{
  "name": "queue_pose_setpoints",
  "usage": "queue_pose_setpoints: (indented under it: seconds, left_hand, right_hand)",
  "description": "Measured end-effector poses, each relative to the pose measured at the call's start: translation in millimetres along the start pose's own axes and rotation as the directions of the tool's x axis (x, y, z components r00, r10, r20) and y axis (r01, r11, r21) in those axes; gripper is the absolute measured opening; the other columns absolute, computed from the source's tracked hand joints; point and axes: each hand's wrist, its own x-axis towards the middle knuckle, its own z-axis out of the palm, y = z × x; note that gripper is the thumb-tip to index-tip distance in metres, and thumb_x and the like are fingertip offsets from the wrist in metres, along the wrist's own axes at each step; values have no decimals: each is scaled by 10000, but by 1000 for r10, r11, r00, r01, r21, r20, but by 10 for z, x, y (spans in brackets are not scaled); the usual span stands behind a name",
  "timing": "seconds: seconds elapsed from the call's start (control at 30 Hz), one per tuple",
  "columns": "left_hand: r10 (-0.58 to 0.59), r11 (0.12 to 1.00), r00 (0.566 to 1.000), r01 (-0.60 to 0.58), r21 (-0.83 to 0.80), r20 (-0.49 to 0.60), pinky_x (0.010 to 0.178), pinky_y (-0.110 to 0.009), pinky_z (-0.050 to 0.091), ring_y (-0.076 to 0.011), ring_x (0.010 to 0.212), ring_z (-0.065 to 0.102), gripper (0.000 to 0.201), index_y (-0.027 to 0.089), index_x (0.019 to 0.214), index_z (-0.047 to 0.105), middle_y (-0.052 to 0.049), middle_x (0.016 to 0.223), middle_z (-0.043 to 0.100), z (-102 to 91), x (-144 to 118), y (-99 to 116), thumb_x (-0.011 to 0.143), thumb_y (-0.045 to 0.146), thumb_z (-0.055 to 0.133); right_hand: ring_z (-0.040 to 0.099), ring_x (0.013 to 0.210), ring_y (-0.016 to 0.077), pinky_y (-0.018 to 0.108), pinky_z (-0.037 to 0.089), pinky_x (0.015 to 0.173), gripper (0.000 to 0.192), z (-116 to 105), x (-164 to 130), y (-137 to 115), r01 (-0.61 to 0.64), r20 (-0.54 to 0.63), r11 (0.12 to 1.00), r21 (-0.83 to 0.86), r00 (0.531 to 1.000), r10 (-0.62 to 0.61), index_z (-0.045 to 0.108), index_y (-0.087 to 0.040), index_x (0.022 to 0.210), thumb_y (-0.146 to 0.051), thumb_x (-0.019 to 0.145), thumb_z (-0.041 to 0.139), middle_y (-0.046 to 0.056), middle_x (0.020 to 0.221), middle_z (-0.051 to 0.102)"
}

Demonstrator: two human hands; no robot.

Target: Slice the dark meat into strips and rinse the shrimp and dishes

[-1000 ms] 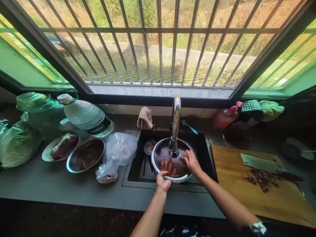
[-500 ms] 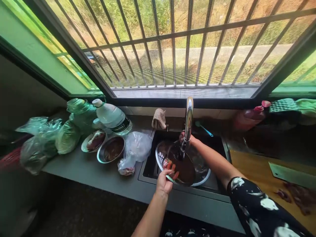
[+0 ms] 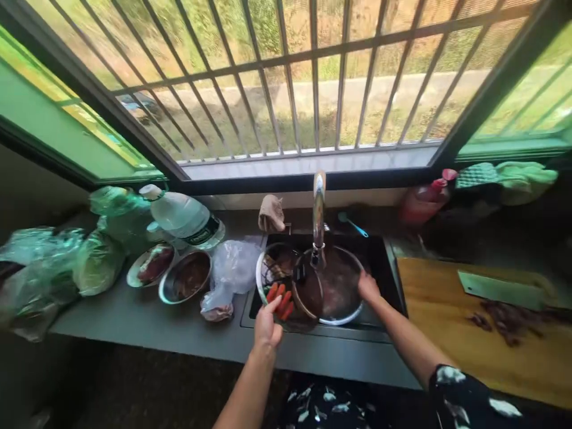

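A steel bowl (image 3: 342,298) holding dark liquid sits in the black sink (image 3: 379,256) under the chrome faucet (image 3: 318,217). My right hand (image 3: 369,286) grips the bowl's right rim. My left hand (image 3: 267,322) holds a glass lid (image 3: 268,268) tilted up over the left side of the sink. Its fingers show reddish through the wet glass. The lid leans against the bowl's left edge.
On the right lies a wooden cutting board (image 3: 438,316) with a cleaver (image 3: 496,290) and chopped meat (image 3: 504,316). To the left of the sink are a plastic bag (image 3: 230,268), a steel bowl (image 3: 185,280), a plate (image 3: 149,265), a water bottle (image 3: 187,217) and bagged greens (image 3: 96,262).
The lid has come off the bowl and moved left, tilted up in my left hand. My right hand went from the faucet base back to the bowl's right rim.
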Motion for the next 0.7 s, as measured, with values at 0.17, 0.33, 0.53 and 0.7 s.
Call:
queue_pose_setpoints:
  seconds: [0.17, 0.33, 0.53, 0.7]
  left_hand:
    - [145, 968, 989, -138, 210, -21, 803, -330, 501, -175, 849, 625, 295, 149, 1061, 562, -108, 1086, 596, 183, -102, 36, 777, 87, 512]
    - [203, 944, 978, -180, 277, -54, 781, -290, 508, -142, 766, 640, 276, 133, 1060, 557, -107, 1036, 620, 348, -244, 136, 800, 79, 484]
    - [197, 939, 978, -167, 301, -72, 694, -228, 515, -124, 727, 643, 277, 165, 1063, 559, -98, 1089, 598, 380, -363, 204, 800, 98, 503]
    - [179, 964, 976, -149, 222, -120, 649, -214, 511, -118, 709, 642, 289, 176, 1076, 552, -99, 1094, 594, 417, -400, 118, 795, 116, 520]
  right_hand:
    - [568, 934, 173, 262, 419, 805, 418, -151, 207, -64, 48, -2, 998, -34, 999, -48, 500, -178, 1114, -295, 717, 558, 68, 1025, 603]
    - [582, 901, 221, 310, 422, 779, 356, -160, 24, 45, -112, -135, 986, -126, 986, 95, 556, -134, 1035, -289, 715, 552, 129, 961, 609]
    - [381, 1171, 294, 392, 339, 889, 642, -1170, 466, -235, -221, -396, 959, -177, 908, 136, 193, -24, 1320, -450, 844, 260, 272, 1262, 360]
    - [459, 1092, 301, 381, 347, 876, 539, -1238, 371, -710, -27, -183, 945, -326, 983, -35, 467, -51, 1163, -450, 844, 294, 237, 1151, 496]
